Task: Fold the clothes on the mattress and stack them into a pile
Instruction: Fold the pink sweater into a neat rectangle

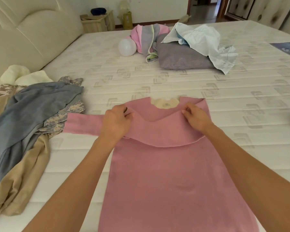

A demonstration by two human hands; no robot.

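While both hands pinch the pink top [166, 173] lying flat on the mattress [208, 101], left hand [115, 122] and right hand [195, 118] curl round its folded sleeve. I judge it soft, light and limp; I'd grip at the edges. No containers show.

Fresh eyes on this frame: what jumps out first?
The pink long-sleeved top spread front and centre on the mattress, with the left hand and right hand pinching a fold across its chest. Next, the rumpled heap with a grey-blue garment at the left edge, and a light blue shirt on a grey pillow further back.
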